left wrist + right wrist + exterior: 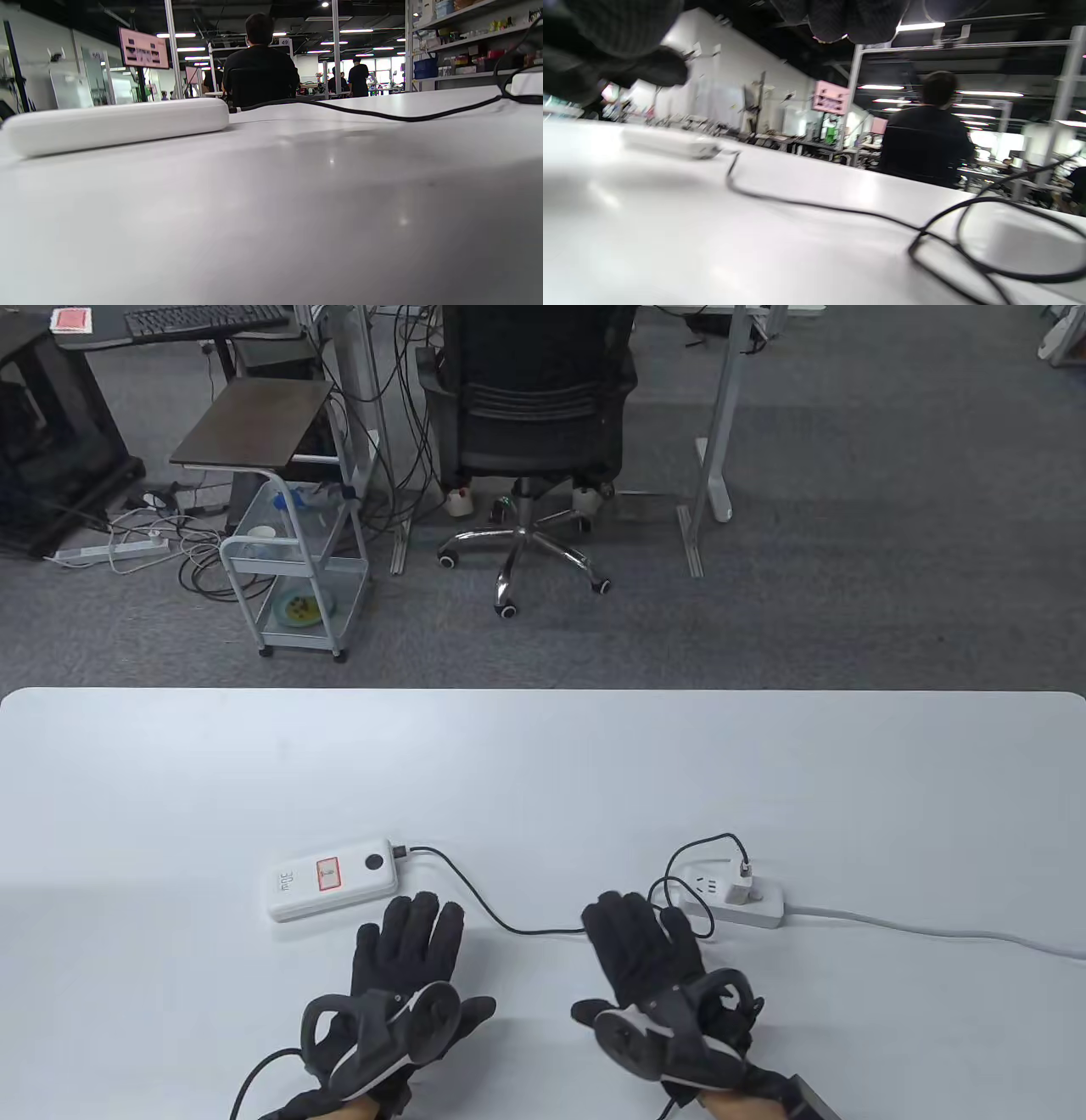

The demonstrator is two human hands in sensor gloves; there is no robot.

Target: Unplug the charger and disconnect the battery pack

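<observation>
A white battery pack lies flat on the white table, left of centre. A black cable runs from its right end to a white charger plugged into a white power strip. My left hand lies flat and open just below the battery pack, apart from it. My right hand lies open and empty next to the cable's loop, left of the power strip. The left wrist view shows the pack and cable. The right wrist view shows the cable and my fingers.
The power strip's grey cord runs off the table's right edge. Beyond the far edge stand an office chair and a wire cart on the carpet.
</observation>
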